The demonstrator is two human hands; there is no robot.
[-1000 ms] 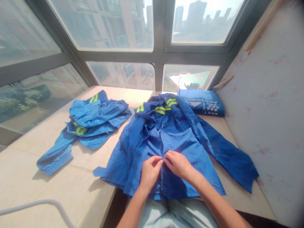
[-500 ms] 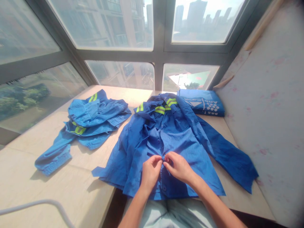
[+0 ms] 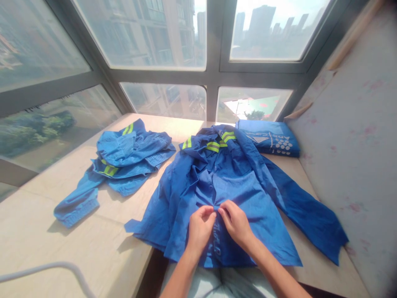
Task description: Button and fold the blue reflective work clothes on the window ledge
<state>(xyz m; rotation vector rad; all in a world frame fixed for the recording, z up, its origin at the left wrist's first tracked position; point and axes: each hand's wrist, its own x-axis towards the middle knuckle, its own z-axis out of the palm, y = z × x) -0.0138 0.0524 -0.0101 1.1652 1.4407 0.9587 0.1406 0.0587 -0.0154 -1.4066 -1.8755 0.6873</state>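
Note:
A dark blue jacket (image 3: 242, 190) with yellow-green striped bands lies spread at the near edge of the ledge, its front facing up and one sleeve reaching out to the right. At the middle of its front opening, my left hand (image 3: 202, 223) pinches the cloth of one edge between thumb and fingers. Just to the right, my right hand (image 3: 235, 220) pinches the other edge, its fingertips a small gap from the left ones. The small spot between the fingertips is too fine to make out.
A lighter blue jacket (image 3: 120, 153) lies crumpled on the pale ledge (image 3: 27, 231) at left. A folded blue cloth bag (image 3: 269, 138) with white print rests at the back right. A grey hose (image 3: 62, 265) curves at the lower left. Windows and a papered wall (image 3: 347, 149) border the ledge.
The view has shifted slightly, so everything appears a little further right. My hands still pinch the jacket front, with their fingertips slightly further apart. The lower button visible before no longer shows clearly.

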